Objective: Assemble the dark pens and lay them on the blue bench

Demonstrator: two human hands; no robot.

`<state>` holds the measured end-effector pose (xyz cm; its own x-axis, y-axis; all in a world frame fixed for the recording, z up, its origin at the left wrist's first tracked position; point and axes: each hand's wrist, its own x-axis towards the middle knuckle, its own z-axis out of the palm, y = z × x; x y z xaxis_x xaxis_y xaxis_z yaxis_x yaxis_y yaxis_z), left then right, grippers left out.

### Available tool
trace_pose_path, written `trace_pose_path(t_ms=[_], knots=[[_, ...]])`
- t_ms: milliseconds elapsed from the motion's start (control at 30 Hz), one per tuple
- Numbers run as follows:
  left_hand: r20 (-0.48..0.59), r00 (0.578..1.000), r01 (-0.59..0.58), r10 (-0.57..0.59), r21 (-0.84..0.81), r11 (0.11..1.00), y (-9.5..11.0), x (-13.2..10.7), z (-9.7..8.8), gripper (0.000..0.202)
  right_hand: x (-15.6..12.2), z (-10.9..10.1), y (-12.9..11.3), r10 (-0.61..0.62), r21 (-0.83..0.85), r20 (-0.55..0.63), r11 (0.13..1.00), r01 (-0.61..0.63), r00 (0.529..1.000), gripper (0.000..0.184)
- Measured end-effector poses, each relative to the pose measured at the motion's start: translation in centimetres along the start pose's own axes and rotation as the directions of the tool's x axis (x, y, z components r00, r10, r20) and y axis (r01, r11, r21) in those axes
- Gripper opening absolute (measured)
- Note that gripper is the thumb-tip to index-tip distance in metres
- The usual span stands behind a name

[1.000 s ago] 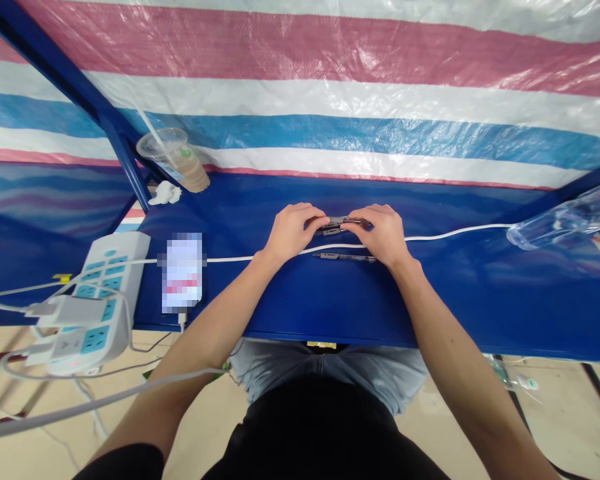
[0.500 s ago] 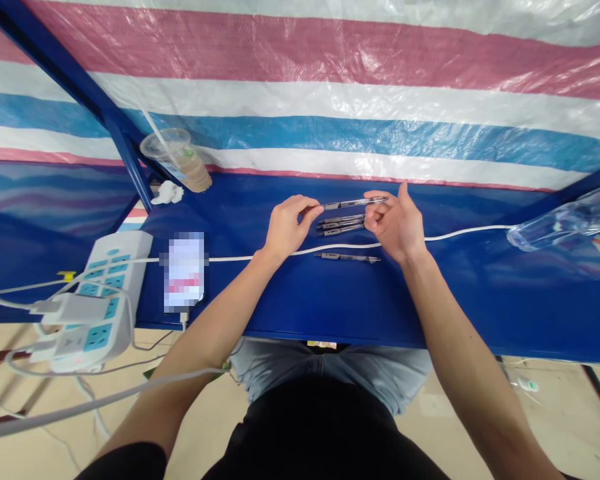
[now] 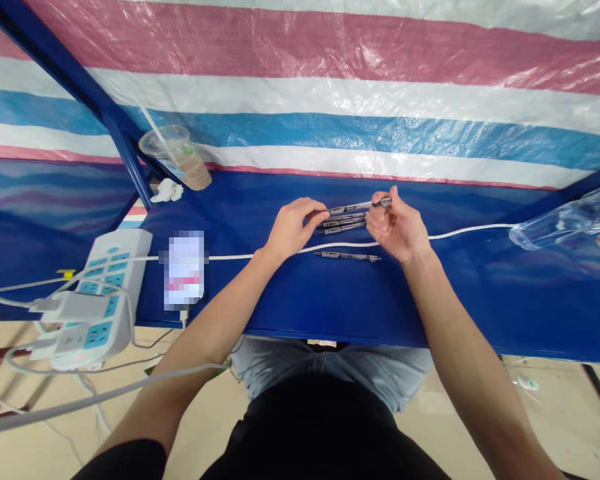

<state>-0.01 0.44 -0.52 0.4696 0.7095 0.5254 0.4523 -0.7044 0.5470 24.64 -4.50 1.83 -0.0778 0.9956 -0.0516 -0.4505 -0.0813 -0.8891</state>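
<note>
A clear-barrelled pen [image 3: 356, 207] is held level above the blue table [image 3: 330, 293], one end in each hand. My left hand [image 3: 293, 230] pinches its left end. My right hand [image 3: 397, 227] pinches its right tip between thumb and forefinger. Just beneath it, two more pens [image 3: 343, 225] lie side by side on the table between my hands. A single pen [image 3: 347, 256] lies apart, nearer to me, below a white cable [image 3: 460, 233].
A phone [image 3: 183, 270] lies left of my left forearm, a white power strip [image 3: 100, 300] with chargers further left. A plastic cup with a straw [image 3: 177, 159] and crumpled tissue [image 3: 166, 192] stand at the back left. A clear plastic bottle [image 3: 565, 217] lies at the right.
A second ago both hands rested on the group of pens on the table. One pen was lifted clear, and my right hand has now closed on its tip.
</note>
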Motion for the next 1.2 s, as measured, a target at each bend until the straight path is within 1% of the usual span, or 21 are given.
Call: trace_pose_path(t_ms=[267, 433, 567, 767, 1000, 1200], knots=[[0.024, 1.000, -0.001, 0.001, -0.007, 1.000, 0.09, 0.02, 0.05, 0.024, 0.03, 0.06, -0.11, -0.017, -0.031, -0.003, 0.999, 0.017, 1.000, 0.055], [0.030, 1.000, -0.007, 0.007, -0.003, 1.000, 0.09, 0.01, 0.08, 0.024, 0.02, 0.08, -0.13, -0.015, -0.009, -0.013, 1.000, 0.015, 1.000, 0.060], [0.025, 1.000, -0.017, 0.017, -0.002, 1.000, 0.17, 0.02, 0.10, 0.024, 0.11, -0.10, -0.13, -0.016, -0.042, -0.009, 0.999, 0.015, 1.000, 0.062], [0.031, 0.999, -0.016, 0.016, 0.003, 1.000, 0.15, 0.04, 0.12, 0.025, 0.14, -0.17, -0.02, -0.013, -0.021, -0.007, 1.000, 0.013, 1.000, 0.060], [0.033, 0.999, -0.016, 0.016, 0.011, 1.000, -0.08, 0.03, 0.27, 0.026, 0.30, -0.49, 0.05, 0.002, -0.049, -0.016, 0.999, -0.003, 1.000, 0.057], [0.031, 0.999, -0.026, 0.026, 0.001, 1.000, 0.01, 0.05, 0.21, 0.026, 0.20, -0.24, -0.05, 0.007, -0.026, -0.023, 1.000, -0.008, 1.000, 0.053]])
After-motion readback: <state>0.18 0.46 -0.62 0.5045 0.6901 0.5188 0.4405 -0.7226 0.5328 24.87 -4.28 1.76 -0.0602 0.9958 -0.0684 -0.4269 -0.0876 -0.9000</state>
